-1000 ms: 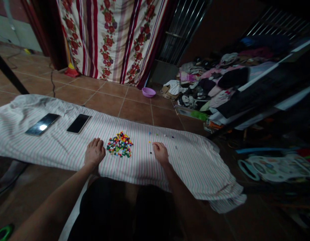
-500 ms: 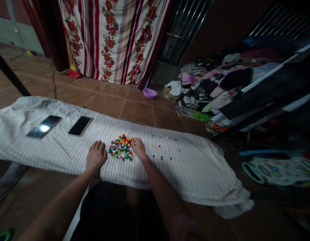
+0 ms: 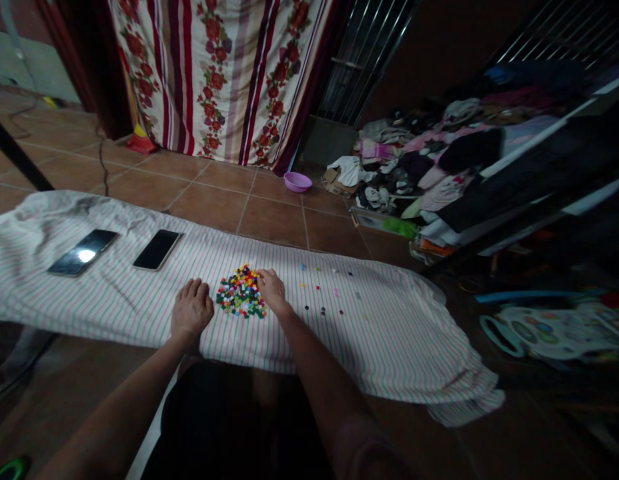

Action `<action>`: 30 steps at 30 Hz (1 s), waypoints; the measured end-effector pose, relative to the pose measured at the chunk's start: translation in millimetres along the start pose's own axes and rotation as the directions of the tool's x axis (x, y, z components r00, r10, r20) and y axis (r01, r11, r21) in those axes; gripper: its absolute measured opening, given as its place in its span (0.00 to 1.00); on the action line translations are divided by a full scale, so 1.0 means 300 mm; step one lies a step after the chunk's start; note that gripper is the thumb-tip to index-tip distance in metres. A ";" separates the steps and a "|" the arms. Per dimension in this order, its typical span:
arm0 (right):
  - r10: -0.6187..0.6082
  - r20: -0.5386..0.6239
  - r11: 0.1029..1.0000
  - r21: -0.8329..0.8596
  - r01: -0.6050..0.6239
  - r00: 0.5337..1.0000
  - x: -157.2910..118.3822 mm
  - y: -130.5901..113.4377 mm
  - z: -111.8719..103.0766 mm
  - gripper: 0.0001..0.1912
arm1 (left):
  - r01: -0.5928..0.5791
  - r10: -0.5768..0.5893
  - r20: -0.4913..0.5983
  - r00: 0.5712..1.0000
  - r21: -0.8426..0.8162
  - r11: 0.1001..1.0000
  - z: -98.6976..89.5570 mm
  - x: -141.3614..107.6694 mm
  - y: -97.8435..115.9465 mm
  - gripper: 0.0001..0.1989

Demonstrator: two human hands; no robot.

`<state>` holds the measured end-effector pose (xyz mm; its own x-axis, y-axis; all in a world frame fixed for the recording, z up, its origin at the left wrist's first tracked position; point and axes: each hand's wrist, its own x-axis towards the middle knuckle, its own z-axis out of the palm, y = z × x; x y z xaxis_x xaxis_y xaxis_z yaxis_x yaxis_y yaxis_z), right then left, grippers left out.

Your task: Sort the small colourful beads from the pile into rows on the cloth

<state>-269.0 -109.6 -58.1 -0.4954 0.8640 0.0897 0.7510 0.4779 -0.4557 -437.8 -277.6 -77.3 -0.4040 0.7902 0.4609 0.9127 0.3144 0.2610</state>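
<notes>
A heap of tiny multicoloured cube-like pieces (image 3: 238, 293) lies on a striped cloth (image 3: 389, 347). My right hand (image 3: 271, 288) reaches into the heap's right edge, fingers bent and pressed together; whatever is between the fingertips is too small to make out. Flat on the cloth just left of the heap rests my left hand (image 3: 192, 308), fingers stretched out and holding nothing. To the right, several single pieces are spaced apart in loose rows, among them a red piece (image 3: 318, 287), a blue piece (image 3: 303, 267) and a dark piece (image 3: 341, 312).
Two phones lie on the cloth's left part, a nearer black one (image 3: 157, 250) and a farther one (image 3: 83, 253) reflecting a light. On the tiled floor beyond stands a purple basin (image 3: 297, 182). Piled clothes (image 3: 424, 157) fill the right back, and a floral curtain (image 3: 234, 80) hangs behind.
My right hand has shifted slightly left, farther into the heap's edge. My left hand stays in place. The whole view has tilted a little.
</notes>
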 end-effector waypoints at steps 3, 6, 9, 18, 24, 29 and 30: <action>-0.006 -0.015 1.000 0.019 0.006 1.000 0.001 0.004 0.005 0.13 | -0.006 0.006 0.004 1.000 0.013 1.000 0.002 0.000 0.000 0.16; 0.011 -0.040 0.999 0.043 -0.010 0.999 0.002 0.011 0.015 0.11 | -0.032 0.033 -0.010 0.999 0.058 0.998 0.005 0.000 -0.004 0.16; 0.022 -0.076 0.996 0.084 -0.015 0.997 0.000 0.019 0.028 0.09 | -0.050 0.053 -0.029 0.998 0.083 0.995 0.006 0.000 -0.007 0.16; 0.118 -0.120 0.963 0.256 -0.084 0.986 -0.003 0.047 0.048 0.05 | -0.050 0.051 -0.024 0.998 0.075 0.996 0.005 0.000 -0.006 0.15; 0.185 -0.108 0.923 0.359 -0.135 0.977 0.004 0.071 0.036 0.05 | -0.051 0.054 -0.024 0.998 0.097 0.994 0.008 0.000 -0.008 0.16; 0.190 -0.127 0.921 0.367 -0.132 0.974 0.004 0.097 0.025 0.07 | -0.049 0.051 -0.019 0.999 0.076 0.996 0.007 0.001 -0.009 0.16; 0.193 -0.131 0.923 0.360 -0.135 0.972 0.003 0.106 0.019 0.08 | -0.047 0.049 -0.024 0.999 0.072 0.996 0.007 0.001 -0.009 0.16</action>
<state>-248.1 -94.6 -77.6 -0.2796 0.9532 0.1150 0.6031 0.2675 -0.7514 -440.2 -277.2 -79.6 -0.3601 0.7920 0.4931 0.9328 0.3140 0.1768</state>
